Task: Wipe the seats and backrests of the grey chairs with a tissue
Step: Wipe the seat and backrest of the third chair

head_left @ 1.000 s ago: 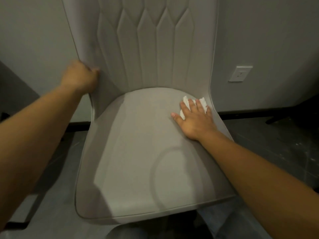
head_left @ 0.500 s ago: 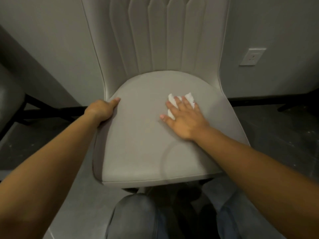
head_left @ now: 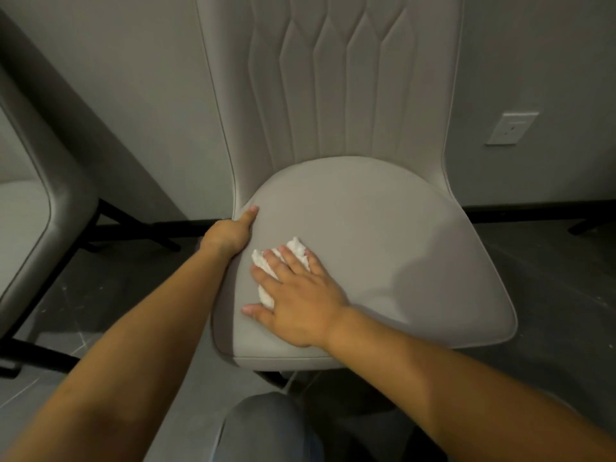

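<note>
The right hand (head_left: pixel 293 301), fingers spread flat, presses a crumpled white tissue (head_left: pixel 293 250) onto the left part of the grey padded chair seat (head_left: pixel 383 248) while the left hand (head_left: pixel 230 233) grips its side edge — seat wiping appears underway, with the quilted backrest (head_left: pixel 333 78) and a second grey chair (head_left: pixel 36 208) seemingly outstanding.

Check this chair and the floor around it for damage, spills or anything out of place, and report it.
Nothing stands out. The grey chair shows no tear or stain on its seat or backrest; the darker patch is a shadow. The right hand presses the white tissue flat on the seat, and the left hand grips the seat's left edge. The floor has only faint scuffs.
</note>
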Demonstrator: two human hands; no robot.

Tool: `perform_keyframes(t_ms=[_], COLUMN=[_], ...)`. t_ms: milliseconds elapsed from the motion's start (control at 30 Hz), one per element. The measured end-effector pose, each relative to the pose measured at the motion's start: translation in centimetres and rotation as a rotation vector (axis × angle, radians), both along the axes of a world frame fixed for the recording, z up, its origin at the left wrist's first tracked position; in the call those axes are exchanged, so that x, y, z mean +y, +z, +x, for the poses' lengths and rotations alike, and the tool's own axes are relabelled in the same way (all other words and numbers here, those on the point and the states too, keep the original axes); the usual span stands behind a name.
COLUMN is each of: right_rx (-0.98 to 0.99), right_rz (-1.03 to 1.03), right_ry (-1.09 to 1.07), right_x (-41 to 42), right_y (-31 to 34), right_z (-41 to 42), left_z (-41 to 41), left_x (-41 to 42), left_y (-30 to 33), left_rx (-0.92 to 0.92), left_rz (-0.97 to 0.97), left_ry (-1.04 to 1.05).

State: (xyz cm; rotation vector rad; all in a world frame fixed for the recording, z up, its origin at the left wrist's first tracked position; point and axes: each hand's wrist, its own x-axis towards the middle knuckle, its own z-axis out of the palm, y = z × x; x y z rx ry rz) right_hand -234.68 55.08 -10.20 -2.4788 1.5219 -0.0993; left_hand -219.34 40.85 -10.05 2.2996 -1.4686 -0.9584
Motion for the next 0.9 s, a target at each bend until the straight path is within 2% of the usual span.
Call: perform_keyframes(t_ms=[133, 267, 367, 467, 533, 600, 700, 767, 900], right_rx=[0.074, 0.126, 0.129, 0.12, 0.072, 0.022, -0.02, 0.012, 0.142], right_rz=[-0.098, -0.002, 0.029, 0.004, 0.013, 0.006, -0.025, -0.007, 0.023], right_ry=[-0.137, -0.479, -0.592, -0.564, -0.472, -0.342, -0.183, -0.159, -0.324], right_x=[-2.3, -4.5, -3.8, -1.2, 1.8, 5.5, 9.7, 9.8, 4.8], right_y=[0.0, -0.3, 0.1, 0.4, 0.3, 0.4, 0.5, 0.7, 1.0], right_z=[-6.6, -18.0, -22.0, -20.3, -17.9, -15.4, -13.7, -14.4, -18.5], left_z=[0.0, -0.1, 0.2, 0.5, 0.6, 0.7, 0.7, 0.8, 1.0], left_x=[-0.2, -0.6, -1.2, -1.4, -1.5, -1.6, -1.6, -1.8, -1.8], left_y=[-0.4, -1.4, -2.0, -2.6, -2.9, -2.9, -3.0, -3.1, -3.4], left_rx=[0.027, 0.083, 0.124, 0.276, 0.395, 0.435, 0.432, 0.386, 0.243], left_rz=[-0.012, -0.043, -0.051, -0.047, -0.032, -0.035, -0.05, -0.065, -0.069], left_ry=[0.03, 0.055, 0.082, 0.103, 0.108, 0.11, 0.127, 0.132, 0.131])
